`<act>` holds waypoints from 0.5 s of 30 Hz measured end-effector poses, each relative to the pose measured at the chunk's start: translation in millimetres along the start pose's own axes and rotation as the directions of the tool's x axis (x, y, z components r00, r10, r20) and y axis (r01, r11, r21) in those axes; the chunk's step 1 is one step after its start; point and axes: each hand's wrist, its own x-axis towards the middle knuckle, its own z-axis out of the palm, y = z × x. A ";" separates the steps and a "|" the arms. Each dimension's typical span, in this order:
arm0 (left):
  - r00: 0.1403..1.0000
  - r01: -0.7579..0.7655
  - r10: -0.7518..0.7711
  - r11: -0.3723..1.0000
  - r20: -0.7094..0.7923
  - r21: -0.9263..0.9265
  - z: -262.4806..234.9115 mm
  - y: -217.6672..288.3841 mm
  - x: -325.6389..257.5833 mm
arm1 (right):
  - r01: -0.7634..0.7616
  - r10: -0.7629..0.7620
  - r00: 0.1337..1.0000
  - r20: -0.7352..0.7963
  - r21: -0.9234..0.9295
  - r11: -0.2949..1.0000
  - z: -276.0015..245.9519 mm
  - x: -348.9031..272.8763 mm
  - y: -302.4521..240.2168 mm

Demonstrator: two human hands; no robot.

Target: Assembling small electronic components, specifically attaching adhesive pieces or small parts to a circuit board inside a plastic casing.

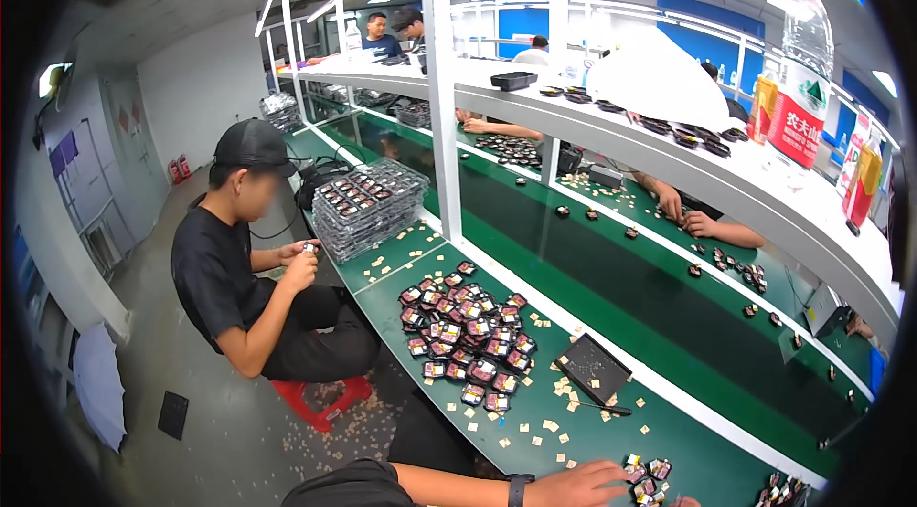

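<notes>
My left hand, with a dark watch at the wrist, reaches in along the lower edge. Its fingers are stretched out and come up to a small cluster of black cased units with pink, white and yellow labels. Only a sliver of my right hand shows at the lower edge beside that cluster; its fingers are hidden. Farther up the green bench lies a large heap of the same labelled units. More of them sit at the lower right.
Cream square pieces litter the bench around a black tray and a thin dark-handled tool. Stacked clear trays stand beyond. A co-worker sits left on a red stool. A white post supports the shelf.
</notes>
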 end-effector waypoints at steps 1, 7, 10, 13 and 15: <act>1.000 0.005 -0.005 1.000 -0.011 0.009 15.7 -8.5 -15.1 | 0.033 -0.033 0.998 -0.060 -0.013 0.999 4.8 1.9 4.4; 0.977 0.213 -0.205 0.956 0.062 -0.202 17.4 -19.7 -22.2 | -0.098 0.089 0.978 0.189 0.040 0.994 7.3 12.7 14.8; 0.976 0.218 -0.214 0.949 0.042 -0.229 15.4 -22.2 -20.4 | -0.022 0.054 0.983 0.173 -0.181 0.983 1.8 14.5 -1.9; 0.978 0.209 -0.202 0.945 0.053 -0.254 19.7 -24.1 -21.5 | -0.032 0.076 0.972 0.222 -0.199 0.980 -4.6 14.7 -10.2; 0.988 0.151 -0.156 0.946 0.006 -0.288 23.8 -25.0 -23.5 | 0.002 0.044 0.981 0.186 -0.240 0.971 0.7 8.5 3.3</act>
